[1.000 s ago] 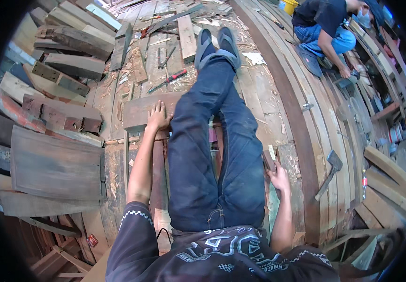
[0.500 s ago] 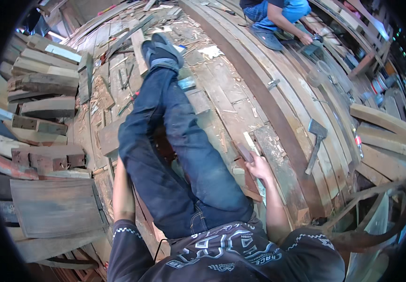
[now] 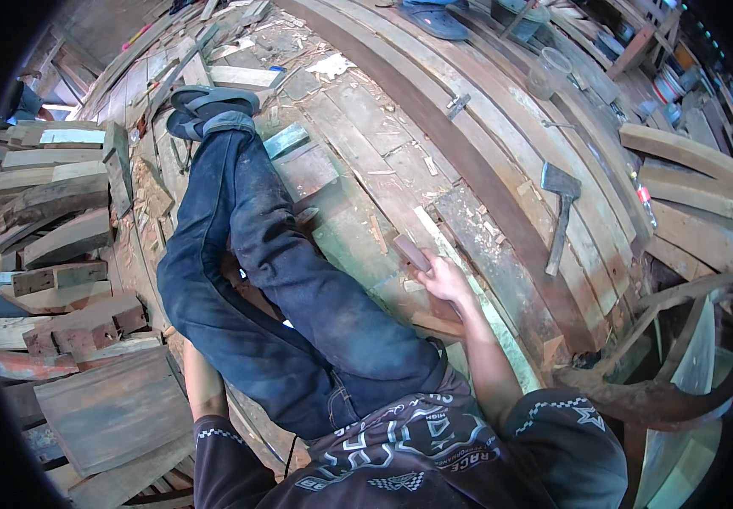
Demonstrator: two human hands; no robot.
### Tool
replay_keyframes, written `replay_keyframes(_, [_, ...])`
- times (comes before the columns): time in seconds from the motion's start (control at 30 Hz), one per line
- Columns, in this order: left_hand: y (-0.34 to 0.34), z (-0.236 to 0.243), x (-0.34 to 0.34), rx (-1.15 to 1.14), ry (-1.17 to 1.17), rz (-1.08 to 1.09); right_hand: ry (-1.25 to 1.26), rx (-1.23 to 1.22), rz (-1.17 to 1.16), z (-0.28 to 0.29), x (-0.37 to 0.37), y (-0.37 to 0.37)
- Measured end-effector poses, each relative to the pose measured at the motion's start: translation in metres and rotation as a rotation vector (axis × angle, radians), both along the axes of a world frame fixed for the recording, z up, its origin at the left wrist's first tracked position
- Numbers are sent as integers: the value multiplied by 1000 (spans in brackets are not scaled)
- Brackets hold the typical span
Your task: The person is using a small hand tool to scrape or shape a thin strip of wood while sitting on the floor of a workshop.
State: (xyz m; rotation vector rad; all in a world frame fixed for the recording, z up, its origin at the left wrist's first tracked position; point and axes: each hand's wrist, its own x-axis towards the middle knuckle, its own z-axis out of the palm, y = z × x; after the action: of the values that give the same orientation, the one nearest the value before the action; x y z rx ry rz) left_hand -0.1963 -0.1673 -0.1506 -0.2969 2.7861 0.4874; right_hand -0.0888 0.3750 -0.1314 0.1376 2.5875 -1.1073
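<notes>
On the plank floor (image 3: 358, 170) of a timber workshop, a person sits with legs stretched out, the right hand (image 3: 444, 280) clenched around a small reddish-brown wooden block (image 3: 411, 252) that juts up and away from the fingers. The block's far end rests against a pale strip of wood (image 3: 460, 271) running along the boards just beside the right thigh. The right forearm comes up from the lower edge, past a dark shirt with white lettering. The left hand is hidden behind the blue-jeaned legs (image 3: 247, 254); only the left forearm (image 3: 203, 386) shows, reaching down to the floor, so whether that grip is released or clenched cannot be told. Dark shoes (image 3: 209, 106) lie side by side at the far end of the legs, toes toward the picture's top. To the right of the hand, well apart across a dark curved beam (image 3: 468, 161), a hatchet (image 3: 560, 212) lies flat with its head away from the person. Farther off, a clear plastic cup (image 3: 550, 72) stands upright on the curved planks. Stacks of rough weathered boards (image 3: 61, 237) are piled along the left side, and wood chips litter the floor between them and the legs.
</notes>
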Motion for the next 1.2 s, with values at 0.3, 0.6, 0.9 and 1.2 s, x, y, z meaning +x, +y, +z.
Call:
replay_keyframes(0.3, [3, -2, -3, 4, 5, -8, -7, 32, -11, 2, 3, 11])
replay_keyframes(0.6, [-17, 4, 2, 12, 60, -6, -69, 55, 9, 6, 7, 4])
replay_keyframes(0.9, [-61, -38, -18, 60, 201, -123, -9, 148, 32, 22, 10, -4])
replay_keyframes(1.2, [-9, -14, -36, -129, 166, -87, 158, 178, 74, 1, 11, 11])
